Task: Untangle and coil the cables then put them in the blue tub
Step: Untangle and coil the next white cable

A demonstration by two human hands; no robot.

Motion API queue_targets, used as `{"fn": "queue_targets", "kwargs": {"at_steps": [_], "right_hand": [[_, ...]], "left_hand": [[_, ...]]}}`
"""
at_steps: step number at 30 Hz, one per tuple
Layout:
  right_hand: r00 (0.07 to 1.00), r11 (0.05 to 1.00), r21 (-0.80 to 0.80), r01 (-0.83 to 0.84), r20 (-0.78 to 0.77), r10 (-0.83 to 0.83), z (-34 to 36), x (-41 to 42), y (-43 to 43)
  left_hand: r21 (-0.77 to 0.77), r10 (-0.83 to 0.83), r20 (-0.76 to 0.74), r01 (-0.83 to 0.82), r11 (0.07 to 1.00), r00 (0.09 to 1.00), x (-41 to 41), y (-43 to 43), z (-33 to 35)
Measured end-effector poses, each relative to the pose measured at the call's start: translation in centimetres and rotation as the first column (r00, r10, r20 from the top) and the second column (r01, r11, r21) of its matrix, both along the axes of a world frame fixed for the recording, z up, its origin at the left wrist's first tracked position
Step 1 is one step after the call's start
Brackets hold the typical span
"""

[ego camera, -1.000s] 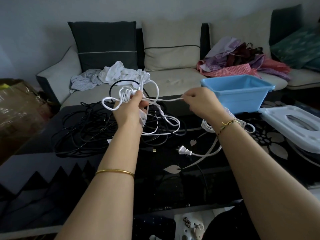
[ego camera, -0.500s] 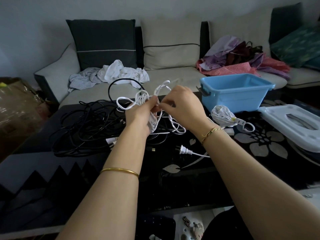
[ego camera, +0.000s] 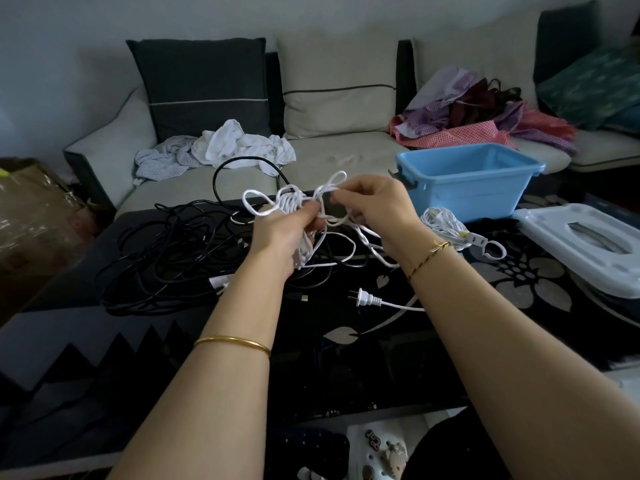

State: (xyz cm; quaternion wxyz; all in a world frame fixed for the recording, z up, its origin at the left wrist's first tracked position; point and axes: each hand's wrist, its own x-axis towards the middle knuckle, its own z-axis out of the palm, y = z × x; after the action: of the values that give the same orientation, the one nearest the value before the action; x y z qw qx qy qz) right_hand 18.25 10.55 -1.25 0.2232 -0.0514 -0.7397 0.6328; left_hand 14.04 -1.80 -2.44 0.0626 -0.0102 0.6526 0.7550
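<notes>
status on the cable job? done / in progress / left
Done: one white bundle looks coiled, lying on the table beside the blue tub, not in it; no cable shows inside the tub. In hand: the left hand grips the loops of a tangled white cable, and the right hand pinches one loop. Left: finish that cable, sort the black cable heap, load everything.

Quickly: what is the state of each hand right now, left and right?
Left hand: closed, holding the bunched loops of the white cable.
Right hand: closed, pinching a loop of the same white cable.
</notes>
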Motion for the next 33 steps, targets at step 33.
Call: {"fn": "queue_targets", "kwargs": {"at_steps": [33], "right_hand": [[0.862,0.944,0.082,-0.319,0.439,0.253,-2.0,-0.6,1.8]], "left_hand": [[-0.088,0.315,-0.303,-0.356,0.931,0.899,-0.6,-0.5,-1.1]]}}
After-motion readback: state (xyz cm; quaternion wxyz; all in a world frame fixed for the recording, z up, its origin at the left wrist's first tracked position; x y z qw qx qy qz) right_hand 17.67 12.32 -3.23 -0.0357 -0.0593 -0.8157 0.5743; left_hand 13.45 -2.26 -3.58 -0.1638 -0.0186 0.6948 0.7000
